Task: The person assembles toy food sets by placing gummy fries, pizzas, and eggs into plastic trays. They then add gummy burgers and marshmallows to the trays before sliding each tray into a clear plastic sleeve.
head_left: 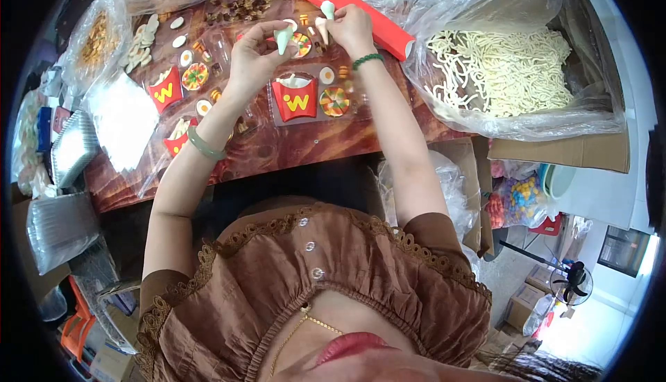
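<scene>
My left hand (258, 52) pinches a pale green cone-shaped candy (283, 38) above a wooden table (277, 149). Just to its right, my right hand (352, 29) grips a similar pale cone candy (327, 11). Both hands hover over a clear plastic tray (316, 115). That tray holds a red fries box with a yellow W (295, 99), a pizza-shaped candy (334, 102) and a fried-egg candy (327, 74). A second filled tray (182, 80) lies to the left.
A large plastic bag of pale noodle-like strands (499, 70) fills the right. A long red box (364, 15) lies behind my right hand. Loose pale candies (142, 45), brown pieces (243, 4), stacked clear trays (123, 122) and foil trays (69, 149) crowd the left.
</scene>
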Motion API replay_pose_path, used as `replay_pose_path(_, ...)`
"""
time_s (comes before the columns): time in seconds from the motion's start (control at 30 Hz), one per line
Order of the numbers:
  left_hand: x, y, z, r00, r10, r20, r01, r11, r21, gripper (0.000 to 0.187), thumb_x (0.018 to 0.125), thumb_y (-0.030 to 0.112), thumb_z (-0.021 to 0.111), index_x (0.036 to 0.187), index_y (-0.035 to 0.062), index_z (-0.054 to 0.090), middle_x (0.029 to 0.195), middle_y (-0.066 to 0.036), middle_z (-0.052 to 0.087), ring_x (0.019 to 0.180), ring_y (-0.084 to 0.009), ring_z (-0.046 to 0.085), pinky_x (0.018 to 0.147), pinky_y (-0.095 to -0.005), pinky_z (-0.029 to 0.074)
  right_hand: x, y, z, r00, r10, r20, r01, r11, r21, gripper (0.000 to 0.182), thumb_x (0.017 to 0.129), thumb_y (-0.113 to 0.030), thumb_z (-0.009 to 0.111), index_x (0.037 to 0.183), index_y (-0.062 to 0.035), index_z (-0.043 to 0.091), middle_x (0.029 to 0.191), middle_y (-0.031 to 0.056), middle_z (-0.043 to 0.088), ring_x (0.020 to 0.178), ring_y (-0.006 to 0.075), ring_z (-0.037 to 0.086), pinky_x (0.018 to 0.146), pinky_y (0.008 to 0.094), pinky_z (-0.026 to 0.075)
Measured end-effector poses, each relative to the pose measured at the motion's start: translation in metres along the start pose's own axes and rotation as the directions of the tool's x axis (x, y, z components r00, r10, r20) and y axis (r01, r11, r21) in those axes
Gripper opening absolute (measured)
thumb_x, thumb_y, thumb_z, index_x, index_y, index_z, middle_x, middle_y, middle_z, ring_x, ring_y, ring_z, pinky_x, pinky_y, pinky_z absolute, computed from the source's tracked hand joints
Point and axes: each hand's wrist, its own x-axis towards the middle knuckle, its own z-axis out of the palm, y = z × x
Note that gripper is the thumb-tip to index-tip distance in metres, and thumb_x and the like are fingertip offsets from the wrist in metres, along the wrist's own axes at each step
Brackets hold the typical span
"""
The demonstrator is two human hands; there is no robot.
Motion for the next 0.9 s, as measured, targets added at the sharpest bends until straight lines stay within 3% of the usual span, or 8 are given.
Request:
replay_pose_path(0.13,-0.016,0.016,0.000,0.999,-0.035,-0.009,0.035,0.999,-0.030,0.037,0.080,0.000,0.071,0.115,0.0020,0.059,0.106,-0.006,0.063,0.094,-0.0115,0.062,0.082,-0.0247,0.055,-0.010,-0.005,-0.027,0.996,-0.026,-0.080,0.034,0.994,0.100,0.028,0.065,-0.015,0.076,0.084,0.0020,0.066,0.075,0.0140,0.068,0.070,0.0253,0.067,0.066,0.0341,0.054)
replay_pose_path(0.23,-0.028,0.014,-0.009,0.999,0.017,0.037,-0.018,1.000,0.011,0.039,0.082,0.000,0.070,0.118,0.0010,0.057,0.108,-0.006,0.063,0.095,-0.0132,0.064,0.085,-0.0259,0.054,-0.060,-0.004,-0.072,0.999,0.031,-0.008,-0.029,0.977,0.213,0.029,0.071,-0.016,0.076,0.090,0.0032,0.066,0.077,0.0074,0.068,0.069,0.0109,0.064,0.064,0.0243,0.052)
replay_pose_path(0.47,-0.042,0.007,-0.005,0.989,0.121,0.086,-0.139,0.956,0.257,0.036,0.079,-0.002,0.069,0.113,0.0080,0.065,0.100,-0.002,0.064,0.078,-0.0074,0.057,0.068,-0.0216,0.050,-0.150,0.015,-0.092,0.994,0.093,0.051,-0.094,0.995,0.015,0.025,0.074,-0.015,0.075,0.089,0.0023,0.064,0.073,0.0053,0.067,0.065,0.0101,0.062,0.062,0.0240,0.052)
replay_pose_path(0.53,-0.048,0.026,-0.004,0.971,0.219,0.096,-0.239,0.890,0.387,0.040,0.076,-0.006,0.066,0.111,0.0112,0.066,0.101,-0.004,0.064,0.080,-0.0118,0.058,0.066,-0.0250,0.050,-0.149,0.000,-0.094,1.000,-0.006,-0.001,0.006,0.996,0.094,0.024,0.076,-0.014,0.076,0.088,0.0027,0.064,0.074,0.0052,0.067,0.066,0.0079,0.062,0.061,0.0229,0.051)
replay_pose_path(0.57,-0.052,0.039,-0.005,0.946,0.296,0.131,-0.321,0.808,0.495,0.041,0.075,-0.008,0.064,0.112,0.0102,0.066,0.106,-0.006,0.063,0.089,-0.0170,0.061,0.072,-0.0272,0.050,-0.148,-0.013,-0.096,0.996,0.069,0.048,-0.078,0.976,0.205,0.020,0.079,-0.011,0.075,0.088,0.0018,0.063,0.077,0.0048,0.067,0.068,0.0059,0.062,0.059,0.0206,0.050)
replay_pose_path(0.63,-0.060,0.045,-0.001,0.904,0.399,0.150,-0.409,0.710,0.573,0.042,0.074,-0.008,0.062,0.110,0.0147,0.067,0.109,-0.011,0.061,0.090,-0.0238,0.063,0.072,-0.0326,0.053,-0.142,-0.043,-0.090,0.977,0.057,0.205,-0.171,0.782,0.599,0.018,0.081,-0.008,0.074,0.091,0.0009,0.062,0.081,0.0046,0.068,0.069,0.0050,0.061,0.057,0.0182,0.048)
replay_pose_path(0.73,-0.070,0.039,-0.001,0.865,0.474,0.162,-0.460,0.622,0.633,0.051,0.070,-0.010,0.063,0.113,0.0169,0.066,0.112,-0.012,0.059,0.094,-0.0276,0.062,0.073,-0.0346,0.054,-0.141,-0.090,-0.078,0.914,-0.071,0.399,-0.238,0.702,0.671,0.038,0.077,-0.012,0.079,0.104,0.0017,0.057,0.084,0.0075,0.067,0.071,0.0086,0.062,0.060,0.0213,0.051)
replay_pose_path(0.9,-0.088,0.038,-0.022,0.817,0.559,0.140,-0.471,0.508,0.722,0.046,0.067,-0.011,0.062,0.105,0.0124,0.070,0.111,-0.013,0.060,0.088,-0.0259,0.062,0.072,-0.0338,0.054,-0.140,-0.117,-0.044,0.838,-0.156,0.523,-0.346,0.589,0.730,0.027,0.082,0.000,0.069,0.105,0.0031,0.055,0.082,0.0082,0.067,0.070,0.0090,0.063,0.060,0.0215,0.052)
